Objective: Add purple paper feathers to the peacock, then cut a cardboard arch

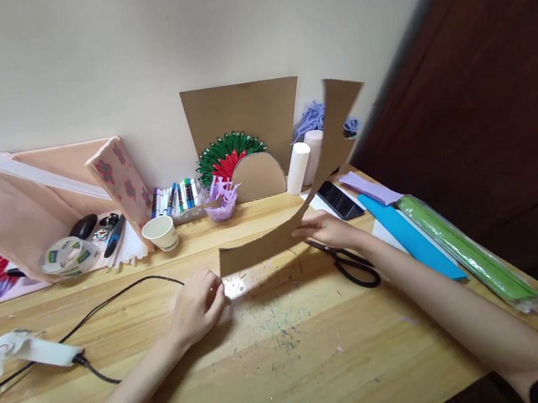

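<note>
A curved strip of brown cardboard [300, 203] arcs up from the middle of the wooden desk [292, 353] toward the upper right. My left hand [198, 306] pinches its lower left end, fingers closed. My right hand [326, 228] grips the strip near its middle, fingers closed on it. Black scissors [352, 263] lie on the desk just under and to the right of my right hand.
A cardboard sheet [245, 124] with a green and red paper fan leans on the wall. Markers [174, 197], a paper cup [161, 233], tape rolls [67, 255], a glue gun [28, 348] with cable, a phone [338, 199], and blue [413, 237] and green paper [462, 246] surround me.
</note>
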`<move>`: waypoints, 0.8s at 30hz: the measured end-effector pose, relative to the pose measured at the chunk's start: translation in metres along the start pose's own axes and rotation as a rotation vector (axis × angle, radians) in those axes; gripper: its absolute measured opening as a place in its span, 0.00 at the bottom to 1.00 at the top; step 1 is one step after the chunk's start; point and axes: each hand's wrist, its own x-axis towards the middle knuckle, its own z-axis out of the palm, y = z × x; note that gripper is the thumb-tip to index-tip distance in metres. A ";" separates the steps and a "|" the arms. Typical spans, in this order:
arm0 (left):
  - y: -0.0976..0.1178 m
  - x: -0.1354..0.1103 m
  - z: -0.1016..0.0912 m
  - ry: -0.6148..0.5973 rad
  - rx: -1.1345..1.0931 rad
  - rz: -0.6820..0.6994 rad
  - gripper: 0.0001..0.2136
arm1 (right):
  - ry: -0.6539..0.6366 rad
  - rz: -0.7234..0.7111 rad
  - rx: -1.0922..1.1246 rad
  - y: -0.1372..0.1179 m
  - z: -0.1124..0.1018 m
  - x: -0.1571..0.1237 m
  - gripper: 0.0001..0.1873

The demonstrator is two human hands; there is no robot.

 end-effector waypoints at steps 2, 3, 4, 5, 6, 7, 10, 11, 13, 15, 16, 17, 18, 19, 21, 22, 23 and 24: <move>0.001 -0.007 -0.007 0.010 -0.052 -0.015 0.08 | -0.198 0.020 0.009 -0.008 -0.010 -0.010 0.15; 0.002 -0.011 -0.010 0.003 -0.086 -0.012 0.09 | -0.301 0.028 0.003 -0.012 -0.013 -0.015 0.16; 0.004 -0.015 -0.013 -0.015 -0.122 0.003 0.11 | -0.395 0.032 -0.005 -0.014 -0.013 -0.020 0.18; 0.006 -0.020 -0.016 -0.046 -0.156 0.027 0.13 | -0.466 0.035 -0.010 -0.016 -0.011 -0.023 0.19; 0.009 -0.024 -0.017 -0.088 -0.184 0.053 0.16 | -0.514 0.038 -0.012 -0.017 -0.008 -0.025 0.20; 0.011 -0.027 -0.018 -0.131 -0.206 0.074 0.19 | -0.537 0.041 -0.012 -0.017 -0.003 -0.024 0.20; 0.018 -0.030 -0.016 -0.220 -0.222 0.056 0.23 | -0.476 0.057 -0.008 -0.014 0.011 -0.008 0.20; 0.019 -0.029 -0.015 -0.223 -0.210 0.015 0.23 | -0.455 0.052 0.001 -0.011 0.015 0.000 0.19; 0.019 -0.026 -0.012 -0.194 -0.173 -0.106 0.21 | -0.431 0.026 0.032 -0.004 0.022 0.020 0.19; 0.015 -0.022 -0.010 -0.156 -0.145 -0.233 0.18 | -0.379 0.000 0.054 0.004 0.026 0.040 0.19; 0.013 -0.020 -0.010 -0.133 -0.145 -0.280 0.18 | -0.334 -0.005 0.064 0.008 0.027 0.048 0.19; 0.011 -0.019 -0.010 -0.105 -0.151 -0.315 0.17 | -0.282 -0.005 0.071 0.011 0.027 0.056 0.19; 0.008 -0.018 -0.010 -0.070 -0.156 -0.336 0.17 | -0.232 -0.003 0.077 0.013 0.026 0.061 0.19; 0.006 -0.017 -0.010 -0.030 -0.158 -0.347 0.18 | -0.189 0.000 0.083 0.015 0.024 0.064 0.19; 0.001 -0.018 -0.011 0.057 -0.144 -0.358 0.18 | -0.117 0.004 0.091 0.015 0.018 0.064 0.18; 0.000 -0.019 -0.012 0.092 -0.132 -0.361 0.18 | -0.093 0.006 0.095 0.014 0.015 0.060 0.18; -0.002 -0.020 -0.014 0.120 -0.122 -0.364 0.18 | -0.095 0.010 0.106 0.013 0.012 0.055 0.18; -0.003 -0.022 -0.015 0.143 -0.115 -0.367 0.18 | -0.135 0.015 0.125 0.011 0.010 0.049 0.18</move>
